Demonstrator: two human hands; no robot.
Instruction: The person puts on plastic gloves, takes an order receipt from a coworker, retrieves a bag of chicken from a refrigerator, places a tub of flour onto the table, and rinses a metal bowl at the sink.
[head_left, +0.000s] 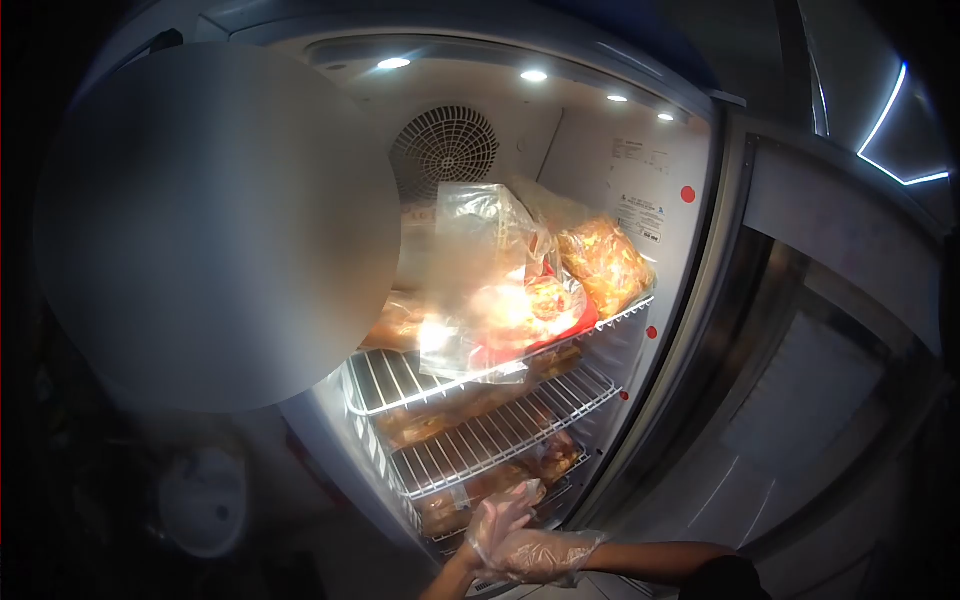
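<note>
- A clear glove (572, 553) covered your right hand (530, 556), its cuff loose about the wrist.
- That hand lay against the base of your left hand (503, 516); whether its fingers were closed could not be told.
- Your left hand's fingers were extended and slightly spread, in front of the lower shelves.
- Beyond them, the fridge (580, 130) held a food bag (605, 265) on its top shelf (395, 380).
- A fan grille (445, 145) showed on the back wall.
</note>
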